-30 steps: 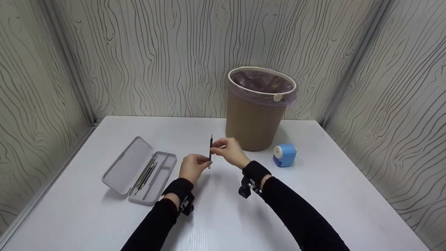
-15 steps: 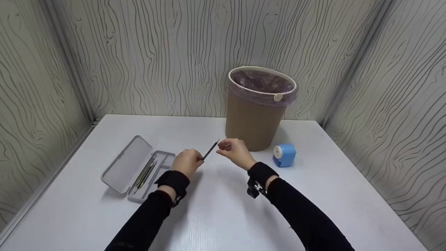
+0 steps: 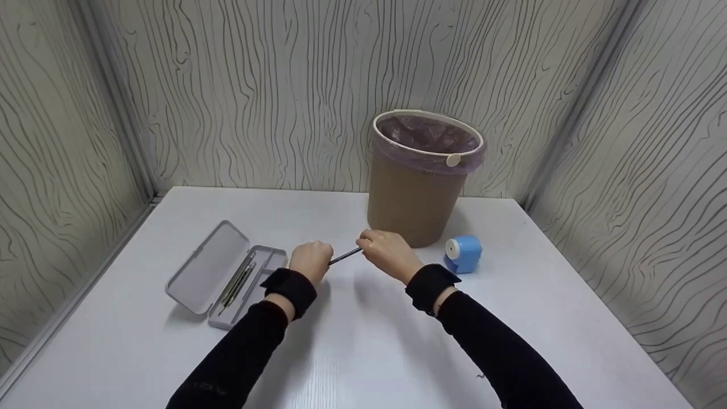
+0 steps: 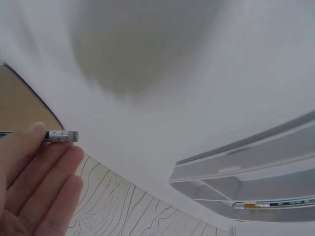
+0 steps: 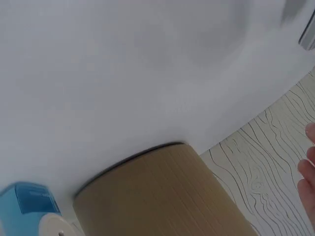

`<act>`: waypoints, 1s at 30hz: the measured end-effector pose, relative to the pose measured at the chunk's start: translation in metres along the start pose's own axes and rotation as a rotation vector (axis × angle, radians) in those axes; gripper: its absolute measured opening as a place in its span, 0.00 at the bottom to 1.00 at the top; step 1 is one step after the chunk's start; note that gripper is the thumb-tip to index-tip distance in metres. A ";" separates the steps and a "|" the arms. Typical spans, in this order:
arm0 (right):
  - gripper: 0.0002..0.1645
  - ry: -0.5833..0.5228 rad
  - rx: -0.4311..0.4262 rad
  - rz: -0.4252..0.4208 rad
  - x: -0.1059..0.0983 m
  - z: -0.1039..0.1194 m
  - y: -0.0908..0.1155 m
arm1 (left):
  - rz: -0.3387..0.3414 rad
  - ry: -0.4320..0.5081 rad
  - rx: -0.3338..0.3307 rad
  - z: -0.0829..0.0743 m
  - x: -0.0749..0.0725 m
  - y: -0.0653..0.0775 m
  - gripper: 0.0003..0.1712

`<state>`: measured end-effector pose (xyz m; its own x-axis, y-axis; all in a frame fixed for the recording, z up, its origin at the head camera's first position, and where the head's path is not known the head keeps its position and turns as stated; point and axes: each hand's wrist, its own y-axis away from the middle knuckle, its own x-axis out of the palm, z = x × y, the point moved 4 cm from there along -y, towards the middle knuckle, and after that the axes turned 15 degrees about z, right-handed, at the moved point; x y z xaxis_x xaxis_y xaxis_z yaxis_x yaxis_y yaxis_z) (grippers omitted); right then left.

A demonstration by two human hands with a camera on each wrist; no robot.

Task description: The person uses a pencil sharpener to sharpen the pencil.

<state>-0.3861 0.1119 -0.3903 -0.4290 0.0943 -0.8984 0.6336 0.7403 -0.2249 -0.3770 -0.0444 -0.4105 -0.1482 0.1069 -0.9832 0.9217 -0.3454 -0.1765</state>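
My left hand point(image 3: 310, 260) pinches a dark pencil point(image 3: 345, 256) near its eraser end. In the left wrist view, the silver band and grey eraser point(image 4: 73, 136) stick out past the thumb and fingers. The pencil slants up to the right above the table, and my right hand point(image 3: 392, 254) grips its other end, hiding the tip. Only the fingertips of the right hand point(image 5: 307, 172) show at the edge of the right wrist view. Left of the hands lies an open grey pencil case point(image 3: 213, 272) with several pencils point(image 3: 235, 287) in its long compartment.
A brown waste bin point(image 3: 412, 199) lined with a purple bag stands behind the right hand. Beside it is a blue pencil sharpener point(image 3: 467, 254) with a white round part. Wood-patterned panels point(image 3: 255, 96) enclose the white table point(image 3: 539, 318) at the back and sides.
The pencil has tipped from upright to a low slant. The right hand let go of it, then closed on its far end. The left hand has turned knuckles up.
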 end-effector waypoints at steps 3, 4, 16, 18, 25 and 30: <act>0.05 0.173 -0.084 -0.021 0.001 0.005 0.002 | -0.025 -0.031 0.010 -0.005 0.000 -0.001 0.09; 0.05 0.217 -0.101 -0.027 0.001 0.007 0.003 | -0.034 -0.037 0.013 -0.007 0.001 -0.001 0.09; 0.06 0.088 -0.025 -0.048 0.004 0.001 0.010 | -0.003 0.025 0.037 -0.007 0.004 -0.003 0.07; 0.05 -0.011 0.015 -0.041 0.006 -0.001 0.011 | 0.000 0.053 0.050 -0.005 0.003 -0.001 0.06; 0.05 -0.432 0.152 0.036 0.015 -0.009 0.017 | -0.084 0.086 0.102 -0.001 -0.002 0.003 0.04; 0.08 -0.567 0.208 0.074 0.021 -0.011 0.022 | -0.113 0.103 0.141 -0.001 -0.003 0.004 0.02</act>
<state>-0.3884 0.1374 -0.4100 -0.0053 -0.2705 -0.9627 0.7857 0.5944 -0.1714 -0.3727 -0.0454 -0.4078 -0.2032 0.2449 -0.9480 0.8410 -0.4523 -0.2971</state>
